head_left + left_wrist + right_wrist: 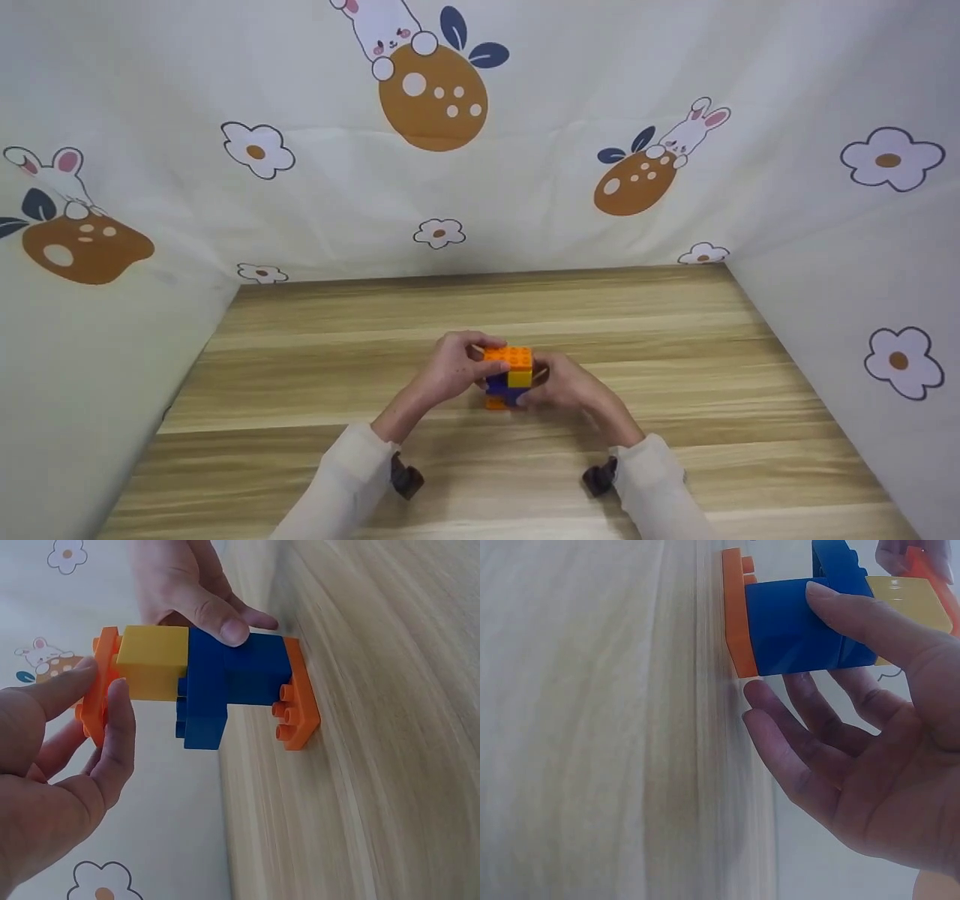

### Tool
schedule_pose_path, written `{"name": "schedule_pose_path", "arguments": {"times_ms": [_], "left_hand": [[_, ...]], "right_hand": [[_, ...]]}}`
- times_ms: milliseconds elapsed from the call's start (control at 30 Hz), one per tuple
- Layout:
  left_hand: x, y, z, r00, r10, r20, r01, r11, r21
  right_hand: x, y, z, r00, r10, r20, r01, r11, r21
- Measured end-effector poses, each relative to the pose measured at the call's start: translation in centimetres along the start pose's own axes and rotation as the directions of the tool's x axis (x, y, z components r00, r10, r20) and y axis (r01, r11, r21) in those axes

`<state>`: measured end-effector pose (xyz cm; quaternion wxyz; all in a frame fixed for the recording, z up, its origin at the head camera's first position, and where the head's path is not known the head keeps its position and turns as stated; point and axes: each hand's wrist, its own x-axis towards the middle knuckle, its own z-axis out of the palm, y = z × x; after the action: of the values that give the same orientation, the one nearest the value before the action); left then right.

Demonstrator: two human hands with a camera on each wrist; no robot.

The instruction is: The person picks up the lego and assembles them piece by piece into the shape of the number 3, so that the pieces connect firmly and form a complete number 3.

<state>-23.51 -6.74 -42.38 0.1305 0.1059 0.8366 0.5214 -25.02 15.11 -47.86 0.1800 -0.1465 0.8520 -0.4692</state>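
Note:
A small tower of toy building blocks stands on the wooden table, with a thin orange plate brick [304, 709] at its foot. Above that come a blue block [259, 675], a second blue block [206, 724] jutting out to one side, and a yellow block [154, 664]. My left hand [452, 367] pinches a thin orange plate brick [519, 355] at the tower's top, thumb and fingers on its edges. Lower down, my right hand [568, 384] grips the blue blocks, its thumb flat on their side. Part of its fingers pass behind the tower.
Around the work lies the wood-grain table [315, 345]. Pale cloth walls [330, 202] printed with rabbits, orange fruit and flowers rise at the back and both sides. Dark wrist devices sit at the left cuff [360, 450] and the right cuff [649, 465].

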Motion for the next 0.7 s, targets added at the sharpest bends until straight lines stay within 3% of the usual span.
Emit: {"name": "schedule_pose_path", "arguments": {"times_ms": [333, 700], "left_hand": [[0.11, -0.09, -0.39, 0.999, 0.044, -0.009, -0.044, 0.998, 0.048], [0.47, 0.0, -0.5, 1.0, 0.003, -0.004, -0.003, 0.998, 0.057]], "right_hand": [[0.05, -0.1, 0.07, 1.0, -0.029, 0.011, 0.029, 1.0, 0.003], [0.0, -0.09, 0.07, 1.0, -0.023, 0.003, 0.023, 1.0, 0.002]]}}
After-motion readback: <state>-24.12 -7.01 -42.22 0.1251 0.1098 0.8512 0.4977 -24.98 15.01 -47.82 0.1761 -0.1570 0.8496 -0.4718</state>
